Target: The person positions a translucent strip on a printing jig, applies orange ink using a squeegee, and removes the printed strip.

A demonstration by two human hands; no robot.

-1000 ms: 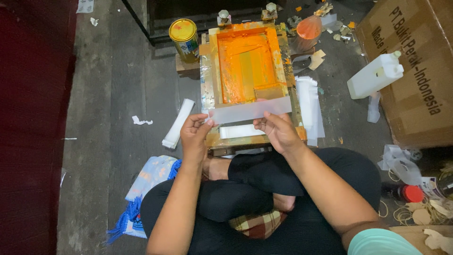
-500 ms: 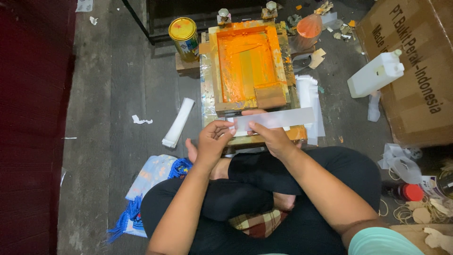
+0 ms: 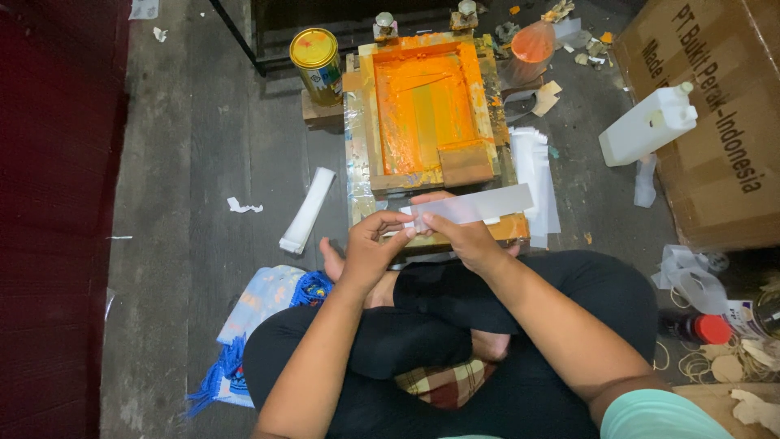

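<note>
The left hand [image 3: 367, 250] now pinches the near end of a long pale translucent plastic strip [image 3: 471, 208], where earlier it lay spread; the right hand [image 3: 465, 237] grips it beneath, before the orange-stained wooden printing frame [image 3: 426, 114].

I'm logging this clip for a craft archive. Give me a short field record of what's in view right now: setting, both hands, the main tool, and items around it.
Setting: person sitting cross-legged on a dark floor
Left hand: pinching the left end of a pale translucent strip
Right hand: supporting the same strip from below
Main tool: wooden screen frame coated in orange ink, just beyond the hands
Left of frame: yellow-lidded tin; white folded strips
Right of frame: white plastic jug; cardboard box
By left knee: blue fringed cloth
</note>
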